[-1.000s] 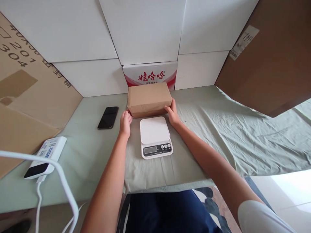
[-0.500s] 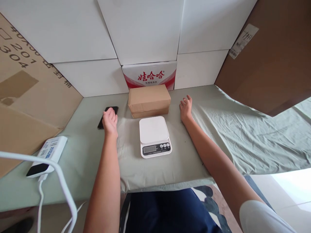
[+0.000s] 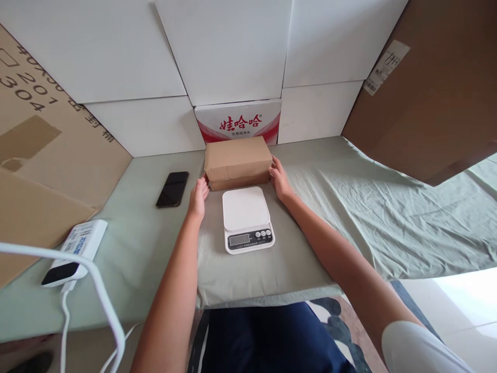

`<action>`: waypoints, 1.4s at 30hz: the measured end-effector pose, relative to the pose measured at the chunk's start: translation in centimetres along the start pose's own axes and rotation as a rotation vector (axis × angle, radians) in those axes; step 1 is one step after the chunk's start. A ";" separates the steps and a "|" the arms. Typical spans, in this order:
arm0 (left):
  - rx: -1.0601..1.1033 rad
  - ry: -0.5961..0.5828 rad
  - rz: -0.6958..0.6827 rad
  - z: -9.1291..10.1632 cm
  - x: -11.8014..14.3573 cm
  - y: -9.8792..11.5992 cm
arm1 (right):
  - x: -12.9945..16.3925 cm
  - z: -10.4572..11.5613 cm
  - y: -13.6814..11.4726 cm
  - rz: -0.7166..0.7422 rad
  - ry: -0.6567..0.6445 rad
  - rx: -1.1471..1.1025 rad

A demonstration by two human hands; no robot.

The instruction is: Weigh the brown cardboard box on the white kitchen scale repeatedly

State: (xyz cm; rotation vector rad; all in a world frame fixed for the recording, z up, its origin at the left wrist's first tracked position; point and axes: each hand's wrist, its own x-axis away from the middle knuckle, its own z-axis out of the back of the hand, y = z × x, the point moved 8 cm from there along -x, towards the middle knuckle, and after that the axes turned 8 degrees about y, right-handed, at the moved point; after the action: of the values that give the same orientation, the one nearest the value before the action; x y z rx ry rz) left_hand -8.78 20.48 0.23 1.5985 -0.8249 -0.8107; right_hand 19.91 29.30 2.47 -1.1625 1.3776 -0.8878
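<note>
A small brown cardboard box (image 3: 238, 160) rests on the green cloth, between my two hands. At its lower left corner, my left hand (image 3: 199, 196) presses its fingers against the side; part of the fingertips is hidden by the box edge. My right hand (image 3: 279, 180) grips the right end, with its fingers bent around that face. Just in front of the box lies a white kitchen scale (image 3: 246, 210), its platform bare and its display blank. To the left of my left hand is a black phone (image 3: 173, 189), lying flat.
A white power strip (image 3: 79, 248) with a white cable (image 3: 97, 290) is at the left. Large cardboard panels stand at the left (image 3: 70, 171) and right (image 3: 423, 103). Behind the small box is a white-and-red printed carton (image 3: 238, 116), among white boxes (image 3: 229, 52).
Both hands have moved inward to the sides of the cardboard box. The left came away from over the phone, which now shows fully. Box and scale stay in place.
</note>
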 end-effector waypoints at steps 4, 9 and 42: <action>0.011 -0.017 -0.006 -0.3 0.0 0.0 | 0.9 -1.1 -1.6 0.116 -0.043 0.049; 0.021 0.024 -0.098 -0.1 1.4 2.7 | 2.3 -1.4 -4.0 0.238 -0.034 0.101; 0.132 0.144 -0.359 5.4 14.0 7.0 | 12.0 4.3 -7.5 0.331 0.197 0.210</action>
State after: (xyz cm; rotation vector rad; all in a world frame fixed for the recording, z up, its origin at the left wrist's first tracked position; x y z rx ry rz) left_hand -6.73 4.79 5.13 1.9314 -0.5020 -0.8936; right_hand 25.98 16.27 5.90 -0.6766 1.5398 -0.8983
